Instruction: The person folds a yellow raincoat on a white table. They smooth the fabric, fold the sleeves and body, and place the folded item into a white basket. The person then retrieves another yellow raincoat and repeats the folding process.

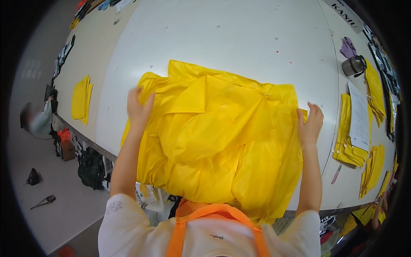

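Observation:
A large piece of shiny yellow fabric (pixel 214 132) lies spread and wrinkled in front of me. Seams and a squarish folded flap show on it, and its near edge hangs over the table's front toward my body. At its left edge is my left hand (pixel 140 108), thumb and fingers apart, against the fabric without a visible grip. My right hand (pixel 311 125) rests by the right edge, thumb close to the cloth and fingers spread over the white tabletop (pixel 248 38). Whether the thumb touches the fabric I cannot tell.
Folded yellow pieces (pixel 81 99) lie at the left, and more yellow stacks (pixel 344 132) at the right under a printed sheet (pixel 358 115). A pen (pixel 336 174), a metal flask (pixel 354 65) and a purple cloth (pixel 348 47) lie nearby. Another person (pixel 38 118) is at far left.

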A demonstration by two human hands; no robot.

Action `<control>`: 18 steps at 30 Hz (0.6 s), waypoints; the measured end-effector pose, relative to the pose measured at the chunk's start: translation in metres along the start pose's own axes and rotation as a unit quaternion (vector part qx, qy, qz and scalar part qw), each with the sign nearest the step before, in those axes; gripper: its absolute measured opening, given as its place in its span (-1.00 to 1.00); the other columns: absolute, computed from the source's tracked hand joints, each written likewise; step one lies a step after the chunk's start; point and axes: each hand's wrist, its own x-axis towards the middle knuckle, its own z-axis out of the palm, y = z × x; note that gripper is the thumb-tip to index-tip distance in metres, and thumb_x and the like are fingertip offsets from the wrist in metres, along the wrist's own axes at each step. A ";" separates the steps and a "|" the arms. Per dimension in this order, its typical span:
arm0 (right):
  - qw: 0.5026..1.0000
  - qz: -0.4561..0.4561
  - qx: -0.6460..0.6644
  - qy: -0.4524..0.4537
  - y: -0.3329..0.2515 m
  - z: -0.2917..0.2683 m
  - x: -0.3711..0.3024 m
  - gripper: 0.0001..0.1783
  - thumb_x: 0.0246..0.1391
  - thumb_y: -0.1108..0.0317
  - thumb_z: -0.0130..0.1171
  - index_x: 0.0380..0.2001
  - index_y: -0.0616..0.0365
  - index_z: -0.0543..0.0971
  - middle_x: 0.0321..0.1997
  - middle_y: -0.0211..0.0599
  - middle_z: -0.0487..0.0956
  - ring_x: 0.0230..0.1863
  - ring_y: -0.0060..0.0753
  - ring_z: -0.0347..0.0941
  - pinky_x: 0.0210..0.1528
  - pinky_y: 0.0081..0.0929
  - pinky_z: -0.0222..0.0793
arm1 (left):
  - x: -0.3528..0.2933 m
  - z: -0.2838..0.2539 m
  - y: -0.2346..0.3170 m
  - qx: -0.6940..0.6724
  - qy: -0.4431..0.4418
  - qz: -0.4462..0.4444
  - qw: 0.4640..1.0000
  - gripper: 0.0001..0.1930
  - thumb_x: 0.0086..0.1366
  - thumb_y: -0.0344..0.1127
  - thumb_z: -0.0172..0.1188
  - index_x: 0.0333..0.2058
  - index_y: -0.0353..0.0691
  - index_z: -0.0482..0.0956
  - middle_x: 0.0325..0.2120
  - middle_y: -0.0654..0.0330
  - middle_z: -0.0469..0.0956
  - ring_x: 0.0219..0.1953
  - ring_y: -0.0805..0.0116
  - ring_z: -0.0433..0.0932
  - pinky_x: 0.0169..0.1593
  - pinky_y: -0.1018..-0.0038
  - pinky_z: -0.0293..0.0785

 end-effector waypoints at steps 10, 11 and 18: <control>0.370 0.496 0.678 -0.397 -0.234 -0.007 -0.142 -0.59 0.21 0.15 -0.06 0.00 0.22 0.36 -0.07 -0.12 0.47 -0.16 -0.34 0.47 -0.18 -0.50 0.44 | -0.160 -0.026 -0.016 -0.488 -0.356 -0.212 0.768 -0.64 0.24 -0.26 0.13 -0.07 -0.36 0.41 -0.28 0.15 0.55 -0.26 0.46 0.50 -0.19 0.54 0.39; 0.342 0.544 0.691 -0.330 -0.246 -0.001 -0.143 -0.60 0.20 0.15 -0.04 0.00 0.17 0.35 -0.09 -0.15 0.47 -0.16 -0.35 0.46 -0.18 -0.51 0.43 | -0.147 -0.036 0.000 -0.454 -0.377 -0.221 0.776 -0.65 0.27 -0.22 0.09 -0.06 -0.32 0.42 -0.19 0.12 0.51 -0.15 0.41 0.47 -0.07 0.49 0.37; 0.264 0.539 0.788 -0.138 -0.250 -0.008 -0.124 -0.56 0.09 0.11 0.15 -0.05 0.07 0.34 -0.34 -0.35 0.41 -0.41 -0.53 0.32 -0.33 -0.60 0.34 | -0.149 -0.073 0.071 -0.846 -0.193 -0.481 0.128 -0.67 0.28 -0.08 0.04 -0.17 -0.23 0.45 -0.22 0.20 0.51 -0.13 0.25 0.44 -0.01 0.39 0.36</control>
